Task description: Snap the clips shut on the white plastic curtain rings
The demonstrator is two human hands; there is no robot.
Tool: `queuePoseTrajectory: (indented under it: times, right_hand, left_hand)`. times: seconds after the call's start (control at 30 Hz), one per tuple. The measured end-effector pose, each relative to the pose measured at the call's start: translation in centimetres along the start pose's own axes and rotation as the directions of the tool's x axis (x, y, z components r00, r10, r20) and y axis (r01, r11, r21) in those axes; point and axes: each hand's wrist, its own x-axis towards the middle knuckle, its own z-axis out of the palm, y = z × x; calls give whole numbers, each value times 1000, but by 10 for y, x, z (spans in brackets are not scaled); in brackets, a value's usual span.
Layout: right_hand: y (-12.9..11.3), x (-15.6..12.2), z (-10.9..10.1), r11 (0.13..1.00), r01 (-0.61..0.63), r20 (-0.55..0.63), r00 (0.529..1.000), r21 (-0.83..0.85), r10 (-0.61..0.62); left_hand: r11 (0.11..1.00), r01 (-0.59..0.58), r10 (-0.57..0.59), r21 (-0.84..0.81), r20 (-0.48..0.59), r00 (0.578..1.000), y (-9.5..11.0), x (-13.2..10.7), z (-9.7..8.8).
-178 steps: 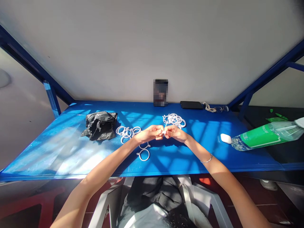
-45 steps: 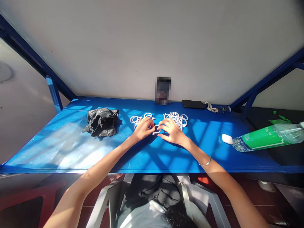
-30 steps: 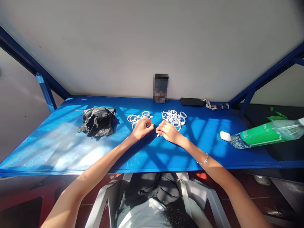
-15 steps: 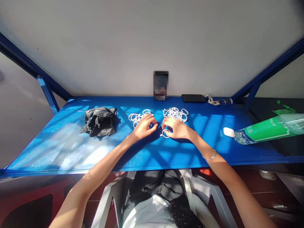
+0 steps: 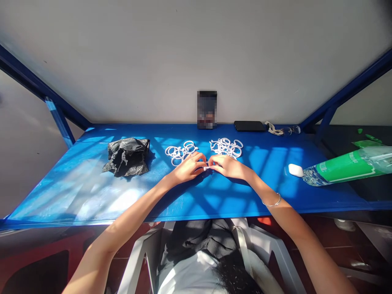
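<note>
My right hand (image 5: pixel 227 166) pinches a white plastic curtain ring (image 5: pixel 207 168), which is mostly hidden by my fingers. From the other side my left hand (image 5: pixel 190 168) closes its fingertips on the same ring, near its small knobbed end. Just beyond my left hand lies a loose group of white rings (image 5: pixel 175 152), some with their ends visible. A denser, tangled pile of the same rings (image 5: pixel 225 146) rests behind my right hand.
On the blue table (image 5: pixel 245 200) a crumpled black plastic bag (image 5: pixel 130 157) sits at left. A blurred upright device (image 5: pixel 207 110), a black phone (image 5: pixel 249 126) and glasses (image 5: pixel 287 130) are along the wall. At right are a white case (image 5: pixel 295 170) and a green-labelled bottle (image 5: pixel 349 166).
My hands have come together. The ring that hung from my right hand is now turned edge-on between both hands, and my left fingers have closed on it.
</note>
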Motion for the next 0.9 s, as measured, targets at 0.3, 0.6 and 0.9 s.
queuePoseTrajectory:
  times: [0.3, 0.6, 0.9]
  right_hand:
    - [-15, -1, -1, 874, -5, 110, 992, 486, -55]
    - [-17, 4, 9, 613, 45, 3, 997, 788, -77]
    - [5, -1, -41, 932, -39, -544, 803, 362, 245]
  left_hand:
    - [658, 180, -146, -731, 111, 983, 19, 3, -13]
    - [455, 76, -225, -887, -32, 974, 32, 5, -14]
    - [745, 50, -339, -665, -313, 887, 104, -21, -60]
